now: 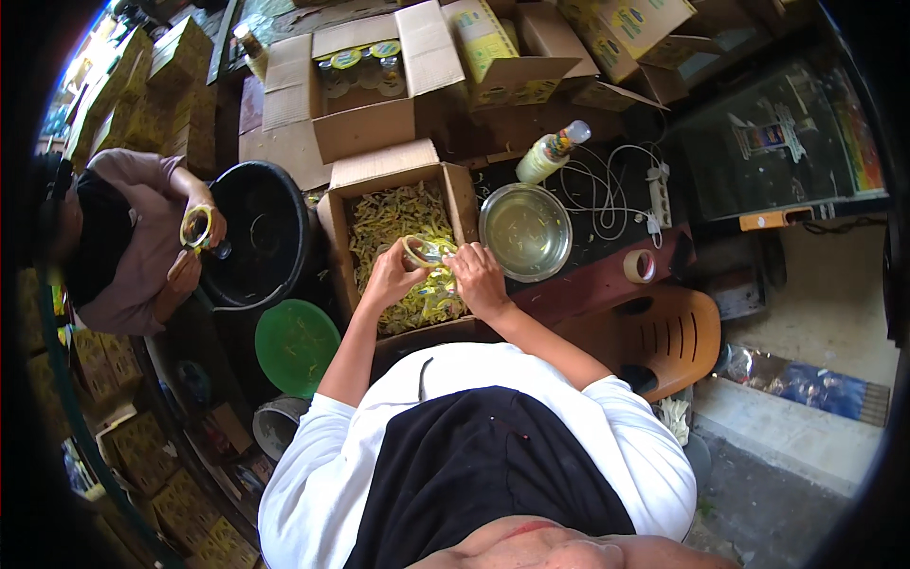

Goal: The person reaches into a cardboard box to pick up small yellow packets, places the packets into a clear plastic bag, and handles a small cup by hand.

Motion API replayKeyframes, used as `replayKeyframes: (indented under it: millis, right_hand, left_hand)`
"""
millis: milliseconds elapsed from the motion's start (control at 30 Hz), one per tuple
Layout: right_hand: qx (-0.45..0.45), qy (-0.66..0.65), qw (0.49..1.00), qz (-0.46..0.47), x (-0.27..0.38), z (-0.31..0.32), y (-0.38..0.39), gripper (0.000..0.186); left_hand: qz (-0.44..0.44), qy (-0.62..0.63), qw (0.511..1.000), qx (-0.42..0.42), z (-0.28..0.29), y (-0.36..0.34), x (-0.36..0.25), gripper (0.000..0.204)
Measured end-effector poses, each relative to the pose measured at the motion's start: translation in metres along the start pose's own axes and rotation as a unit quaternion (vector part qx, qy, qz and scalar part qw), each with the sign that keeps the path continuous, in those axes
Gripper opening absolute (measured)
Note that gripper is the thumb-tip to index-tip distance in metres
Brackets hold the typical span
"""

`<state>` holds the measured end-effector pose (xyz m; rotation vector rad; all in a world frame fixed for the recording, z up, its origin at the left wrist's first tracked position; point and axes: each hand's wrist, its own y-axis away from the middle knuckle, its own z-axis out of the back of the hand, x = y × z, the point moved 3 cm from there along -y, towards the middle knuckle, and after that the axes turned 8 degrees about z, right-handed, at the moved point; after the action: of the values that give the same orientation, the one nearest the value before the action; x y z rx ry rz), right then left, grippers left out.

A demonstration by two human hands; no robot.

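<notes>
Above a carton [332, 228] filled with small yellow-green wrapped pieces [389, 213], my two hands are close together. My left hand [391, 275] grips a yellow-edged ring-shaped thing [408, 254], perhaps a roll of tape or labels; its exact kind is unclear. My right hand [481, 282] is closed, its fingertips pinched at the right side of a clear, shiny part beside the ring. What lies between those fingers is too small to make out. Right of the carton stands a round clear tub [566, 228], holding something pale.
At left, another person's hand [210, 225] holds a similar ring by a black tub [301, 256]. A green basin [296, 346] stands nearer. Behind are open cartons [365, 131] and a bottle [545, 159]. To the right lie a cable [607, 228], tape roll [640, 266] and orange chair [697, 337].
</notes>
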<state>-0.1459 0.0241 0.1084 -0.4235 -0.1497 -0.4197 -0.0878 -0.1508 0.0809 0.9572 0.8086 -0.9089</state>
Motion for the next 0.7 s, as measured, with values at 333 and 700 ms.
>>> replayKeyframes:
  millis: [333, 700]
  right_hand:
    - [-0.020, -0.030, 0.999, -0.016, -0.002, 0.003, -0.006, 0.009]
    - [-0.029, -0.034, 0.998, -0.034, 0.004, 0.005, 0.002, 0.006]
  left_hand:
    - [0.005, -0.001, 1.000, 0.004, -0.011, 0.001, 0.007, 0.052]
    - [-0.003, 0.032, 0.999, 0.043, -0.011, 0.012, 0.012, 0.059]
